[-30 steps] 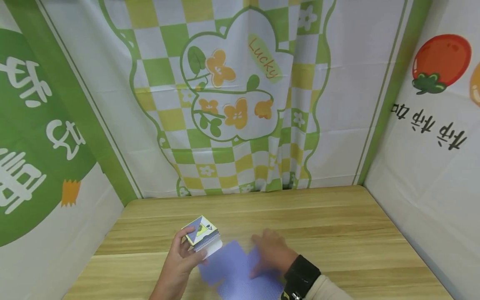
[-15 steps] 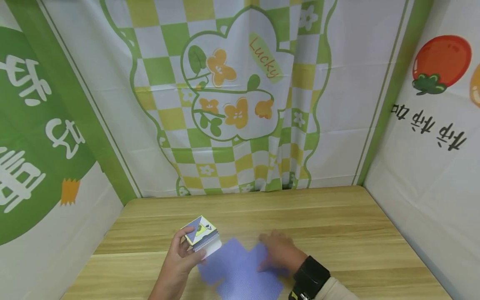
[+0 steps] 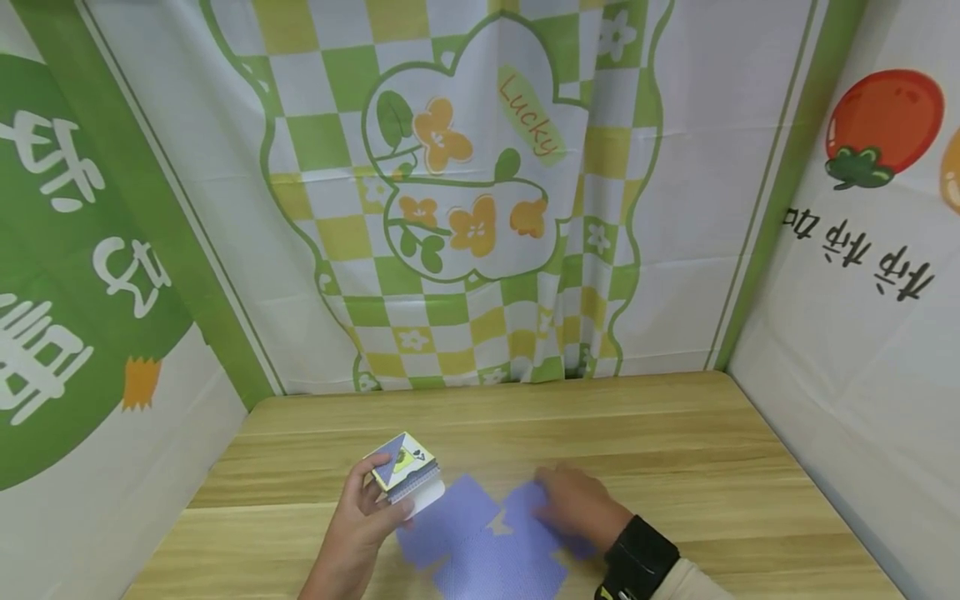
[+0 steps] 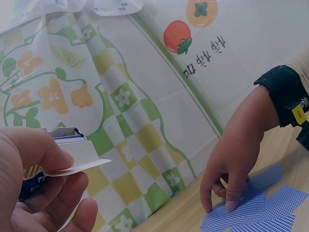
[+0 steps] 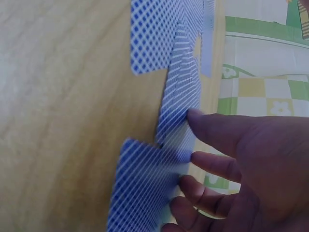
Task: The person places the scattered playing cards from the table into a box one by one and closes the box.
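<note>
My left hand (image 3: 358, 512) grips an opened playing-card box (image 3: 403, 460), with its white flap (image 4: 79, 167) sticking out and card edges showing at its mouth. An ace-like design is on the box's face. Blue-patterned playing cards (image 3: 491, 550) lie back side up on the table, spread and overlapping. At their right side, my right hand (image 3: 581, 504) touches the cards with its fingertips, thumb apart from the other fingers in the right wrist view. One card (image 5: 137, 188) lies angled away from the rest beside these fingers. Another card surface (image 4: 265, 177) shows tilted behind the hand.
The wooden table (image 3: 675, 450) runs back to a green-and-yellow checked curtain (image 3: 480, 317). Printed white cloth walls (image 3: 840, 358) stand at both sides. A black strap with a device (image 3: 641, 554) sits on the right wrist.
My right hand has slid to the right over the cards, spreading them so that a gap of table shows between them. The left hand and box have stayed in place.
</note>
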`<state>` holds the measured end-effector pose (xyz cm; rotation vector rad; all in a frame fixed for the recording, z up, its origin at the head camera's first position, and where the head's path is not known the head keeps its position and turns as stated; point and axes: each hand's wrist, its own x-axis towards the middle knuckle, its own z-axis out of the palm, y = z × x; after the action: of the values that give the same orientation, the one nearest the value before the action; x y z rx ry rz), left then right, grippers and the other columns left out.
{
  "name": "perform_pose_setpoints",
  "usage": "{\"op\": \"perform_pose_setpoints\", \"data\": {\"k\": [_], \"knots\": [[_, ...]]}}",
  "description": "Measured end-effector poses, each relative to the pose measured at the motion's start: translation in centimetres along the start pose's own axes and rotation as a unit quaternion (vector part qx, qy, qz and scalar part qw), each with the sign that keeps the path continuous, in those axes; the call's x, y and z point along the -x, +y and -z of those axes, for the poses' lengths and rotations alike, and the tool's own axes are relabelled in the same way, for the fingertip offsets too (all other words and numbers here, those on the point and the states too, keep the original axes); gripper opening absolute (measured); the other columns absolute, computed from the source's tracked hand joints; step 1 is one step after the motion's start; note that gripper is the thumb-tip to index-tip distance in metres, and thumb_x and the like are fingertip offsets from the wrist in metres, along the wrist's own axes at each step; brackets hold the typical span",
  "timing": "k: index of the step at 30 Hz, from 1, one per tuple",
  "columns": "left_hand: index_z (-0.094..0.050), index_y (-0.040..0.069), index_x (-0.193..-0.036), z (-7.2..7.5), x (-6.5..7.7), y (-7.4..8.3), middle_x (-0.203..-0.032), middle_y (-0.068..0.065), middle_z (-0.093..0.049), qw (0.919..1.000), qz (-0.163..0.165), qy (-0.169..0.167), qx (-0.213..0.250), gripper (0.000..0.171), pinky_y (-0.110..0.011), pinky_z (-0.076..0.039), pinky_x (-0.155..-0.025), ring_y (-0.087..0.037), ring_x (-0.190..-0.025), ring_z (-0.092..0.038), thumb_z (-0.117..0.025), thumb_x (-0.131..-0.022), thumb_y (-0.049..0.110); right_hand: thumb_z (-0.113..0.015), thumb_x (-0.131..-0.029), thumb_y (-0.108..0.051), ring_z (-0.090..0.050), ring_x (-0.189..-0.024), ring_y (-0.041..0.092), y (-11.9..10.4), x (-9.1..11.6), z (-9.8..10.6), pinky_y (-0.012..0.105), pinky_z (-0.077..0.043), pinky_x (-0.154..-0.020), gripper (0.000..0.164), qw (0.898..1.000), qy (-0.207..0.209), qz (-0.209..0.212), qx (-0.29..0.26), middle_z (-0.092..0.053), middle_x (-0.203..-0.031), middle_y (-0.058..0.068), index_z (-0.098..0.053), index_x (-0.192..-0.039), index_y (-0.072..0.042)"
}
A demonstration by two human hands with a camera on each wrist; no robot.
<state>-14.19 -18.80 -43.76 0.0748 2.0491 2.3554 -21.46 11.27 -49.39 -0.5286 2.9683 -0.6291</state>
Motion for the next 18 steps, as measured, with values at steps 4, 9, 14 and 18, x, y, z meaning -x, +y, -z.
{"op": "perform_pose_setpoints", "data": {"k": [4,9,14,18], "knots": [[-0.027,0.015,-0.145,0.0,0.0,0.0,-0.136,-0.019,-0.043,1.0,0.004,0.0,-0.001,0.074,-0.034,-0.057,-0.077,-0.028,-0.108,-0.056,-0.067,-0.087,-0.005,-0.082,-0.081,-0.026,-0.055,-0.078,0.024,0.0,0.1,0.3,0.044,-0.046,-0.062,0.026,1.0,0.0,-0.009,0.014,-0.056,-0.085,0.004,-0.065,-0.094,-0.011],[-0.026,0.016,-0.146,0.0,0.0,0.1,-0.139,-0.02,-0.041,0.9999,0.01,-0.004,-0.004,0.074,-0.035,-0.057,-0.08,-0.029,-0.11,-0.055,-0.067,-0.087,-0.003,-0.092,-0.065,-0.042,-0.054,-0.084,0.028,-0.1,0.3,1.1,0.048,-0.05,-0.069,0.05,0.997,-0.038,-0.011,0.059,-0.054,-0.088,0.006,-0.062,-0.089,-0.011],[-0.026,0.016,-0.146,0.0,-0.1,0.2,-0.139,-0.02,-0.042,0.9999,0.01,-0.002,-0.004,0.074,-0.036,-0.057,-0.08,-0.029,-0.11,-0.055,-0.067,-0.087,-0.003,-0.098,-0.049,-0.052,-0.052,-0.093,0.031,-0.6,1.0,1.9,0.052,-0.051,-0.076,0.078,0.993,-0.075,0.011,0.09,-0.052,-0.099,0.01,-0.06,-0.1,-0.007],[-0.027,0.015,-0.146,-0.1,0.0,0.2,-0.138,-0.02,-0.043,1.0,0.006,-0.001,-0.004,0.074,-0.034,-0.057,-0.078,-0.029,-0.109,-0.055,-0.067,-0.087,-0.004,-0.099,-0.05,-0.049,-0.049,-0.098,0.03,-0.8,1.2,1.8,0.052,-0.051,-0.078,0.082,0.992,-0.091,0.016,0.082,-0.05,-0.104,0.009,-0.058,-0.106,-0.005]]}}
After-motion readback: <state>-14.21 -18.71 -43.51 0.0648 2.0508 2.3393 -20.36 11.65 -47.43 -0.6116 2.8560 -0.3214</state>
